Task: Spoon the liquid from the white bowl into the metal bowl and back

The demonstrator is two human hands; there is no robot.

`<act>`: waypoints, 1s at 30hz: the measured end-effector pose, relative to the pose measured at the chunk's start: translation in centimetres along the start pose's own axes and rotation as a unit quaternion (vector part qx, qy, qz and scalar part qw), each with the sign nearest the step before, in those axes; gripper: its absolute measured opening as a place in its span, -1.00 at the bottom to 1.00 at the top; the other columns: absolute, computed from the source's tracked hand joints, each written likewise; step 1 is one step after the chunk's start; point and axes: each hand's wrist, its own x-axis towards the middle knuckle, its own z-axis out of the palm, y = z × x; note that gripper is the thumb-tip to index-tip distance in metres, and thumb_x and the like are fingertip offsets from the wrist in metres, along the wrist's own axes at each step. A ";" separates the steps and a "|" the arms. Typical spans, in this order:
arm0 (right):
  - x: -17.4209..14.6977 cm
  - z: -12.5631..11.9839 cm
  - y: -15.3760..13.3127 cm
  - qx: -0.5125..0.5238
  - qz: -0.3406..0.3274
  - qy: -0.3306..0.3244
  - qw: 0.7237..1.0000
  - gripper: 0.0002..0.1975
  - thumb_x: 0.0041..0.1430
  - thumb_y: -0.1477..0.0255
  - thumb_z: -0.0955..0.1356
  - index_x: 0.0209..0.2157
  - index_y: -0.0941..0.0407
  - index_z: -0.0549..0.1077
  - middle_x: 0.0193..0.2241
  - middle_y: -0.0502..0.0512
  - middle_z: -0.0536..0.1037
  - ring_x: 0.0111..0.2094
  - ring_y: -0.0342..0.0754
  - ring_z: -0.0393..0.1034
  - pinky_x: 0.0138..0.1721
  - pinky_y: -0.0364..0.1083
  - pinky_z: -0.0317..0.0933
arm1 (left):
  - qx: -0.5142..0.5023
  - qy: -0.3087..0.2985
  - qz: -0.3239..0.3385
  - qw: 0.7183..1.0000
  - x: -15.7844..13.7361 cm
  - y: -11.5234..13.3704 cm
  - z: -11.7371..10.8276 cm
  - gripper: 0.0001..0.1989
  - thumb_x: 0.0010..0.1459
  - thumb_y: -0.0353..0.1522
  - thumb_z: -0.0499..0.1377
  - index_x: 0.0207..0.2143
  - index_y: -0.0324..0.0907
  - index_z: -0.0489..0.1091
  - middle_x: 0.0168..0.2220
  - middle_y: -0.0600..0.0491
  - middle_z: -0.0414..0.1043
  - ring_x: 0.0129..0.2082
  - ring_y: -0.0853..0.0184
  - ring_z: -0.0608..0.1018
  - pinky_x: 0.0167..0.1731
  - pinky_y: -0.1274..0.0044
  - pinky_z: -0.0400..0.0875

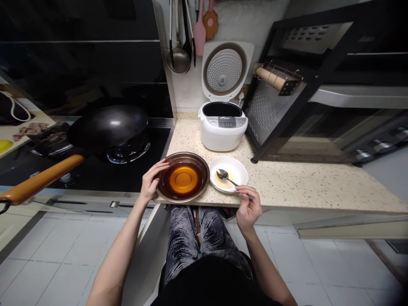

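My left hand (pixel 152 180) grips the left rim of a wide brown bowl (pixel 206 170), its fingers over the edge and the thumb lower down. Dark amber liquid (pixel 183 178) fills the bottom of that bowl. In my right hand (pixel 249 208) is a metal spoon (pixel 231 181), pinched by the handle. The spoon's head hangs over a small white dish (pixel 244 170) with a little pale yellowish liquid (pixel 219 182) in it. Both vessels stand side by side near the counter's front edge; whether the spoon touches the liquid is hard to tell.
Behind the dish stands a white rice cooker (pixel 219 138), lid raised. A black wok (pixel 108 127) with a wooden handle (pixel 44 178) rests on the stove at left. A black rack (pixel 270 123) with an oven occupies the right of the speckled counter (pixel 296 182). Utensils (pixel 181 59) hang behind.
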 end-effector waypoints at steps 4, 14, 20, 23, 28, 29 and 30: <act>0.1 -0.3 0.1 -0.012 -0.036 -0.032 0.999 -0.81 0.40 0.56 0.26 -0.16 0.06 0.49 -0.28 0.10 0.61 -0.21 0.01 0.54 -0.19 0.03 0.42 | 0.008 0.013 0.003 1.000 -0.1 0.1 0.0 -0.58 0.30 -0.26 0.07 0.10 -0.14 0.56 0.16 -0.12 0.56 0.33 -0.08 0.45 0.32 0.05 0.33; 0.5 -1.6 1.0 -0.055 -0.188 -0.159 0.968 -0.64 0.31 0.68 0.28 0.03 0.09 0.51 -0.21 0.21 0.66 -0.17 0.07 0.57 -0.20 0.07 0.46 | 0.012 0.041 0.017 0.999 -0.2 0.2 -0.2 -0.59 0.30 -0.21 0.07 0.03 -0.13 0.59 0.12 -0.10 0.59 0.30 -0.09 0.49 0.27 0.05 0.37; 0.4 -2.2 1.0 -0.081 -0.203 -0.183 0.959 -0.63 0.31 0.68 0.27 0.03 0.09 0.52 -0.20 0.23 0.67 -0.15 0.08 0.56 -0.16 0.09 0.47 | 0.010 0.036 0.011 0.999 -0.2 0.1 -0.3 -0.56 0.31 -0.14 0.07 0.02 -0.14 0.60 0.14 -0.12 0.57 0.31 -0.10 0.47 0.28 0.04 0.35; 0.6 -2.4 1.0 -0.090 -0.215 -0.190 0.954 -0.62 0.30 0.68 0.28 0.03 0.07 0.52 -0.20 0.21 0.68 -0.14 0.07 0.56 -0.16 0.07 0.48 | 0.013 0.030 0.003 0.999 -0.2 0.1 -0.3 -0.54 0.33 -0.10 0.07 0.03 -0.15 0.59 0.16 -0.14 0.56 0.33 -0.11 0.45 0.30 0.02 0.33; 0.9 -2.4 1.1 -0.114 -0.245 -0.202 0.941 -0.63 0.29 0.68 0.30 0.02 0.06 0.52 -0.21 0.19 0.68 -0.18 0.05 0.57 -0.19 0.07 0.49 | 0.007 0.023 0.003 1.000 -0.1 0.2 -0.3 -0.55 0.40 -0.11 0.03 0.04 -0.14 0.59 0.18 -0.15 0.54 0.36 -0.09 0.41 0.33 0.00 0.28; 1.0 -2.4 1.1 -0.116 -0.242 -0.202 0.942 -0.64 0.29 0.67 0.30 0.01 0.05 0.52 -0.22 0.18 0.68 -0.19 0.05 0.57 -0.20 0.07 0.49 | 0.006 0.018 0.001 1.000 -0.1 0.2 -0.3 -0.54 0.41 -0.10 0.03 0.04 -0.14 0.59 0.19 -0.16 0.53 0.37 -0.09 0.40 0.33 -0.01 0.27; 1.1 -2.4 1.1 -0.114 -0.237 -0.200 0.944 -0.65 0.30 0.67 0.30 0.00 0.05 0.52 -0.22 0.17 0.68 -0.21 0.05 0.57 -0.21 0.07 0.48 | 0.006 0.014 -0.001 1.000 0.0 0.2 -0.3 -0.53 0.42 -0.09 0.02 0.05 -0.15 0.58 0.19 -0.16 0.53 0.37 -0.09 0.39 0.34 -0.02 0.26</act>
